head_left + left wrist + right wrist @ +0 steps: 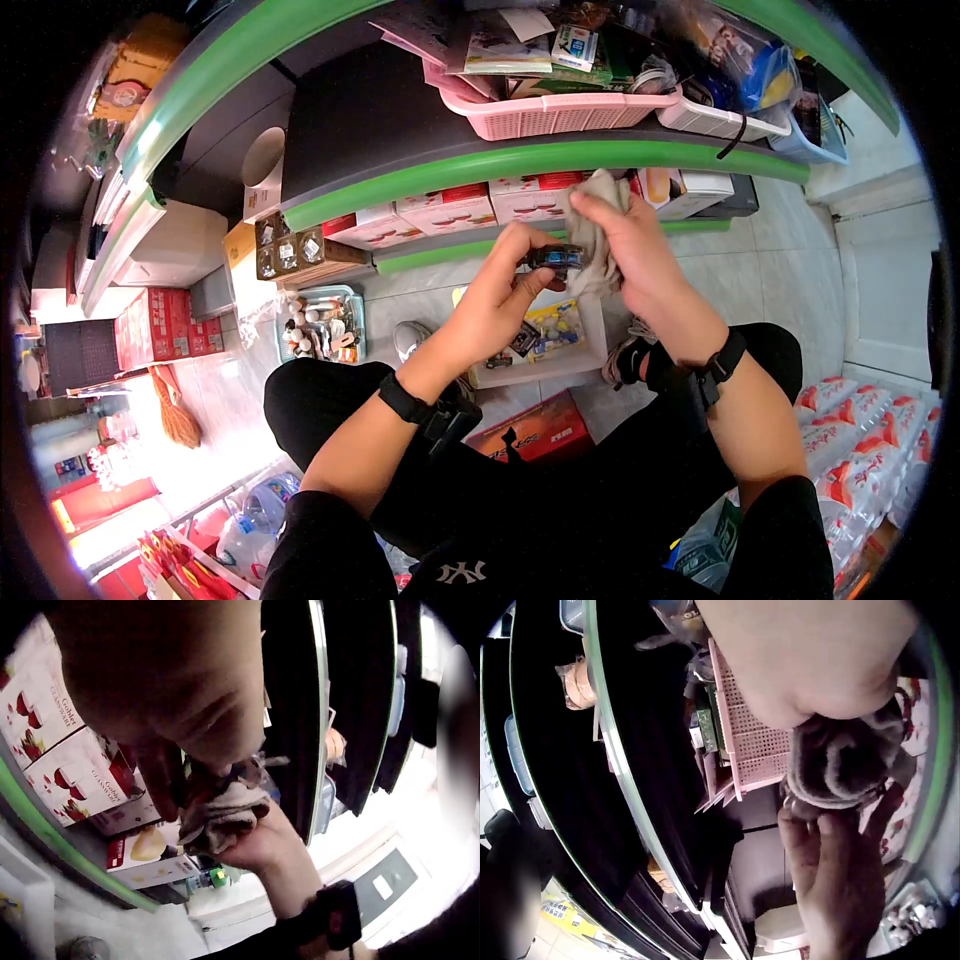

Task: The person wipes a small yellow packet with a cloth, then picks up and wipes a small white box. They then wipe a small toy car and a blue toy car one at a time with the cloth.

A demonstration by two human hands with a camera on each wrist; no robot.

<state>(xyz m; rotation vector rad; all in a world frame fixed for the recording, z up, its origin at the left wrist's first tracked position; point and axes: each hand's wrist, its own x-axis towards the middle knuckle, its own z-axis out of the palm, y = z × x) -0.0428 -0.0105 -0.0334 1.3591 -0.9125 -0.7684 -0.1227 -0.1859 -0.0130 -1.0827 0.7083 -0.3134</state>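
L hand (497, 298) grips 1 pack (553, 259), R hand (632, 252) 1 cloth (597, 272).

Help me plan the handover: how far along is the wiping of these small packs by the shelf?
Done: no finished pile can be told apart. In hand: the left hand grips a small dark-and-blue pack while the right hand rubs a grey cloth over it. Left: the white tray on the floor holds more small packs; wiped or not, I cannot tell.
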